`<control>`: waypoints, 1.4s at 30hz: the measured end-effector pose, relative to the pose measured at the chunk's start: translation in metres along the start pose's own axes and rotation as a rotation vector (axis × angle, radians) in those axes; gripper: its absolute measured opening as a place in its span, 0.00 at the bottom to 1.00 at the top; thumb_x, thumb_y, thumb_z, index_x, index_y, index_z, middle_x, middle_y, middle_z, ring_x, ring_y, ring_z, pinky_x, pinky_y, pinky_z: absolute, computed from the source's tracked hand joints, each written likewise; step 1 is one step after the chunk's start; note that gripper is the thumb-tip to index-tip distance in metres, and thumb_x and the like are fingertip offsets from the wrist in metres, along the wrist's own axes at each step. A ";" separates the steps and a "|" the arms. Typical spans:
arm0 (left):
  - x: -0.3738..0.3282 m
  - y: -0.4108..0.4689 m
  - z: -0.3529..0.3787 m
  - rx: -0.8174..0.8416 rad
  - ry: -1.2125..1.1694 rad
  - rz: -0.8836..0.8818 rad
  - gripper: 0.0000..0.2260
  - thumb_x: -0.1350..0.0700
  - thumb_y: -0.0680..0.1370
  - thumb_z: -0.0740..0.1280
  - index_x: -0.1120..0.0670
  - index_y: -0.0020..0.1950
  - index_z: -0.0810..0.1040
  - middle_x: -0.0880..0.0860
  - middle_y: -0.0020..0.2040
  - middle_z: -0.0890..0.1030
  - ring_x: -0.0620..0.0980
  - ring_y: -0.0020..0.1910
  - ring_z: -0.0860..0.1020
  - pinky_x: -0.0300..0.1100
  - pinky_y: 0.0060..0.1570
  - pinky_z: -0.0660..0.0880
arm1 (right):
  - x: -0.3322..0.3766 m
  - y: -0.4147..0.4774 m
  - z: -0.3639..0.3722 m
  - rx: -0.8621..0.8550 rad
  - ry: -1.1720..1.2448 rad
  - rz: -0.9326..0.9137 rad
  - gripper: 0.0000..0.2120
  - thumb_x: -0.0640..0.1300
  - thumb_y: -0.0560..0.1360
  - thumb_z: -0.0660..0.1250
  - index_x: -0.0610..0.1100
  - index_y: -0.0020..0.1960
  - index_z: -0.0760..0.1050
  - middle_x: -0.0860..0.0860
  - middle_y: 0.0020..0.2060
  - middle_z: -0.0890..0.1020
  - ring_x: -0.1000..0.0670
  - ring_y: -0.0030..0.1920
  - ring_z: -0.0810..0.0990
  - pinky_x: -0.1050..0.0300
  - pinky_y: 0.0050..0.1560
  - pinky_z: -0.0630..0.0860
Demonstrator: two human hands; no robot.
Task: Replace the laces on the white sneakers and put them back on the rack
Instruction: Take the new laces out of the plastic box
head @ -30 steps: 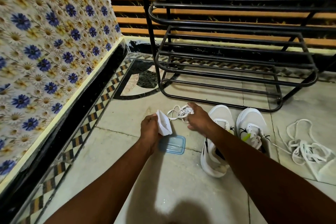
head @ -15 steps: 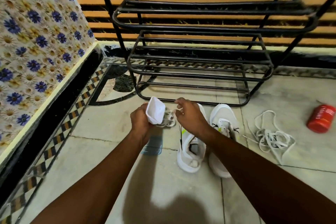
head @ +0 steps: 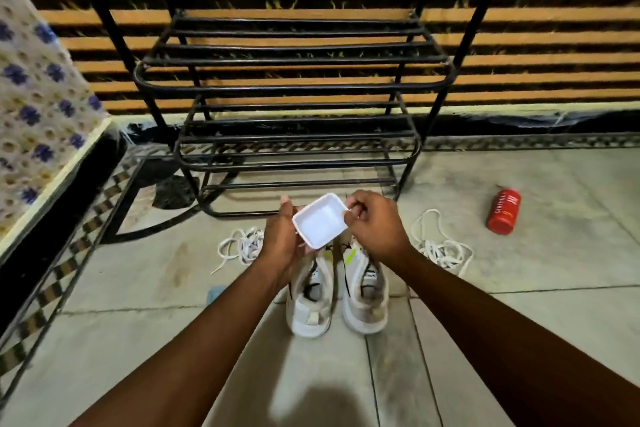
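The left hand (head: pixel 282 239) grips a smooth, white, rounded-rectangular plastic tub (head: pixel 320 220); the right hand (head: pixel 377 229), fingers curled, pinches its rim.

Left hand (head: pixel 282 243), right hand (head: pixel 377 232) on a white tray (head: pixel 320 225) above white sneakers (head: pixel 310 305), before the rack (head: pixel 298 90).

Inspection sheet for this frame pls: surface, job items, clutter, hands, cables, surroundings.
Surface: tiled floor, patterned border at left.
Job's things: left sneaker and right sneaker side by side before the black rack; left lace pile and right lace pile flank them.
Clutter: red can on its side; blue lid, blurred.
Grippers: left hand and right hand hold a white tray.
Cables: nothing seen.
Surroundings: striped wall; flowered cloth at left.
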State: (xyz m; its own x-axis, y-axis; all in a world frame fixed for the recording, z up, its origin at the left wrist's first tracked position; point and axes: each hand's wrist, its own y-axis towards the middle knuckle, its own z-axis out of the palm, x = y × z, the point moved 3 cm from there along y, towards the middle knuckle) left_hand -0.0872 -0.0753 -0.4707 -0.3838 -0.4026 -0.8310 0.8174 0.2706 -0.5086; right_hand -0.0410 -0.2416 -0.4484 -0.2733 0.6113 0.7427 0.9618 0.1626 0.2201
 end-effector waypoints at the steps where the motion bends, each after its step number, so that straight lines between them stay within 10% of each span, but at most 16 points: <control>1: -0.003 -0.006 0.004 0.007 0.031 0.047 0.21 0.42 0.86 0.56 0.56 0.55 0.79 0.56 0.44 0.84 0.55 0.37 0.82 0.43 0.29 0.78 | -0.006 -0.001 -0.003 -0.016 0.015 0.033 0.02 0.37 0.68 0.68 0.41 0.40 0.77 0.48 0.30 0.77 0.49 0.32 0.75 0.51 0.40 0.75; 4: -0.007 -0.020 0.009 0.086 0.115 0.228 0.11 0.52 0.83 0.67 0.56 0.62 0.77 0.54 0.55 0.81 0.50 0.43 0.82 0.46 0.33 0.83 | -0.026 -0.008 -0.006 -0.067 0.078 0.127 0.04 0.36 0.67 0.70 0.43 0.39 0.77 0.54 0.27 0.74 0.54 0.29 0.72 0.55 0.38 0.73; 9: 0.012 -0.025 0.003 0.157 0.568 0.474 0.31 0.60 0.68 0.82 0.48 0.67 0.74 0.43 0.61 0.80 0.47 0.54 0.83 0.51 0.55 0.82 | -0.043 -0.022 -0.013 -0.096 0.181 0.149 0.13 0.37 0.69 0.71 0.51 0.49 0.80 0.50 0.31 0.78 0.52 0.33 0.77 0.56 0.42 0.76; 14: 0.012 -0.043 0.019 0.212 0.620 0.515 0.35 0.56 0.69 0.83 0.47 0.72 0.71 0.43 0.62 0.79 0.44 0.53 0.83 0.48 0.53 0.82 | -0.047 -0.039 -0.032 -0.113 0.253 0.187 0.17 0.45 0.66 0.65 0.54 0.54 0.81 0.48 0.30 0.77 0.42 0.34 0.80 0.41 0.43 0.82; 23: 0.039 -0.057 0.091 0.398 1.011 0.603 0.27 0.47 0.66 0.83 0.50 0.60 0.76 0.47 0.55 0.80 0.43 0.47 0.82 0.35 0.42 0.79 | -0.099 -0.071 -0.105 -0.104 0.222 0.316 0.07 0.44 0.63 0.66 0.46 0.41 0.77 0.54 0.21 0.68 0.52 0.24 0.65 0.58 0.30 0.68; 30: 0.103 -0.049 0.131 0.498 1.324 0.598 0.25 0.47 0.70 0.80 0.56 0.61 0.76 0.55 0.59 0.78 0.55 0.60 0.76 0.38 0.44 0.62 | -0.166 -0.112 -0.112 -0.083 0.130 0.439 0.06 0.38 0.66 0.71 0.47 0.38 0.76 0.56 0.24 0.76 0.57 0.26 0.70 0.60 0.33 0.67; 42: 0.180 -0.033 0.148 0.594 1.560 0.507 0.24 0.50 0.76 0.71 0.57 0.68 0.68 0.56 0.66 0.71 0.58 0.65 0.74 0.49 0.61 0.73 | -0.229 -0.139 -0.090 0.033 -0.223 0.541 0.05 0.47 0.72 0.71 0.49 0.40 0.75 0.54 0.29 0.78 0.50 0.36 0.80 0.55 0.37 0.74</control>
State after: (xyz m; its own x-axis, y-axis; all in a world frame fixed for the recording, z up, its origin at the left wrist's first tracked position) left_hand -0.1198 -0.2865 -0.5697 0.2119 0.8576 -0.4686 0.8731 -0.3816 -0.3034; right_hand -0.1138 -0.4737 -0.5924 0.2628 0.7620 0.5919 0.9647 -0.1961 -0.1759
